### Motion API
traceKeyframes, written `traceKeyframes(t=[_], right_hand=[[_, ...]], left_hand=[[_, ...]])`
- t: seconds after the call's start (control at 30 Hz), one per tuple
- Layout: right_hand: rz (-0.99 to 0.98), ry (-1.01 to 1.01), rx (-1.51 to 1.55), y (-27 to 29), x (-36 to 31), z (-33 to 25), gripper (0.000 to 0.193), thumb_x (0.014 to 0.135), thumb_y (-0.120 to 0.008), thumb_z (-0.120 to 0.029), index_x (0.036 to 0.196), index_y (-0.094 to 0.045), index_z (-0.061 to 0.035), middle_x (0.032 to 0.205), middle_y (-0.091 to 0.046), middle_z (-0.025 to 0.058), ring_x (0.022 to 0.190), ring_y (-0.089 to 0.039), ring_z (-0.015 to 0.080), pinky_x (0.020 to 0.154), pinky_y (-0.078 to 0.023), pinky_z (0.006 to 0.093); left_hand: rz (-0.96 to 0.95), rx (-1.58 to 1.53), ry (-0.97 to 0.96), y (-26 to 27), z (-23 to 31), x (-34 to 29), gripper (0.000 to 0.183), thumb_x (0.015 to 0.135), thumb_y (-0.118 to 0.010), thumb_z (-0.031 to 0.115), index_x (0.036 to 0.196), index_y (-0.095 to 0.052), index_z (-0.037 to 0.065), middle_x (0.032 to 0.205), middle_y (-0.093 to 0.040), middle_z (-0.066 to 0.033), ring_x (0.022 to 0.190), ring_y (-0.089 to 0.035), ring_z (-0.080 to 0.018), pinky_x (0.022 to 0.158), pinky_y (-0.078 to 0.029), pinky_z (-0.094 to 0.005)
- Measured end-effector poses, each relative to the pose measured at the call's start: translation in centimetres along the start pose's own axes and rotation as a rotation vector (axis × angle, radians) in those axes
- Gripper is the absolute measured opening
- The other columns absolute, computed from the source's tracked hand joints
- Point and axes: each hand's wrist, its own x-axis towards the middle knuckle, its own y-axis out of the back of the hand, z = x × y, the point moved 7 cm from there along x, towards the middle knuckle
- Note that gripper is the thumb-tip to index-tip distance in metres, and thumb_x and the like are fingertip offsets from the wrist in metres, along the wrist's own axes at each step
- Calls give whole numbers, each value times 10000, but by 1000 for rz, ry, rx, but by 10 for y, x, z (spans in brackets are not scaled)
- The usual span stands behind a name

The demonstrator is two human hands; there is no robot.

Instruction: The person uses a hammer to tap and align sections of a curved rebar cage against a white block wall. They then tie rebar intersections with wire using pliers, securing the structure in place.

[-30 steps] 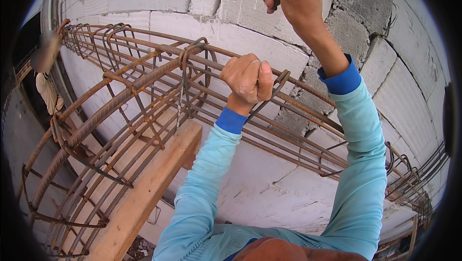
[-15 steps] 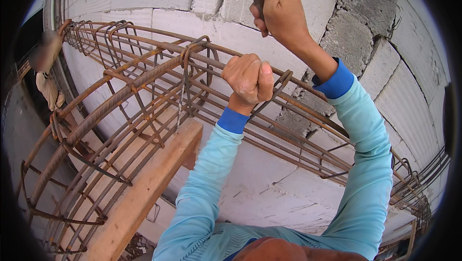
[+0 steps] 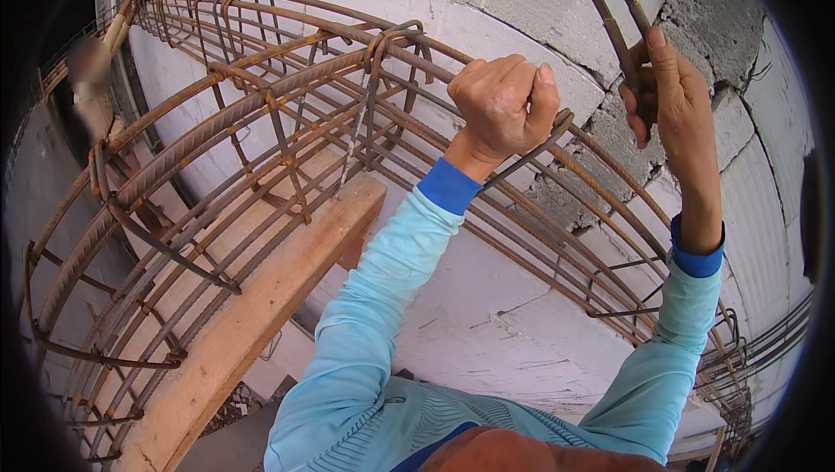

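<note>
A long rusty rebar cage (image 3: 287, 111) runs across in front of me, its bars tied with bent stirrups. My left hand (image 3: 504, 107) is closed in a fist around an upper rebar (image 3: 442, 74) of the cage, beside a hooked stirrup (image 3: 561, 124). To its right, my right hand (image 3: 665, 93) is raised over the cage. It grips dark metal pincers (image 3: 602, 6) by two long handles, which stand a little apart; their head is cut off by the top edge. What lies inside my left fist is hidden.
A wooden beam (image 3: 261, 315) stands under the left part of the cage. Behind rises a pale block wall (image 3: 513, 15) with a rough grey mortar column (image 3: 709, 20). At the far left another person (image 3: 96, 93) reaches toward the cage's end. More rebar (image 3: 765, 346) sticks out at the right.
My right hand has come down and to the right, and both pincer handles now show. My left fist keeps its place by the stirrup while the whole view has shifted.
</note>
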Motion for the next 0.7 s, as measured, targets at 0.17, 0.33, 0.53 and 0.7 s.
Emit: traceKeyframes(t=[0.17,0.33,0.53,0.7], right_hand=[[-2,-27,-247,27,-39,13,491,1012,-584,-521,1006,-668,-38,630,-525,-21,505,-471,65,463,-353,232],[125,-64,-383,40,-91,39,483,941,-691,-508,975,-657,-28,665,-549,41,627,-487,136,575,-396,309],[277,-166,-401,61,-152,68,353,1012,-655,-382,1069,-616,-36,782,-531,6,716,-443,99,639,-397,266],[430,-96,-402,62,-171,82,300,989,-695,-326,1035,-618,-40,716,-593,70,627,-504,130,576,-433,295]], left_hand=[[-2,29,57,-2,3,5,367,855,-632,135,544,-440,97,477,-424,-62,373,-394,-258,406,-290,-368],[-90,56,45,-5,2,6,393,885,-635,166,549,-456,73,480,-440,-91,370,-401,-265,397,-300,-369],[-606,307,318,-24,-9,2,370,947,-574,422,1011,-775,118,887,-742,-113,844,-719,-341,723,-552,-438],[-1281,532,411,-46,-25,-11,549,959,-486,552,1125,-773,114,1099,-746,-176,1042,-696,-394,937,-529,-487]])
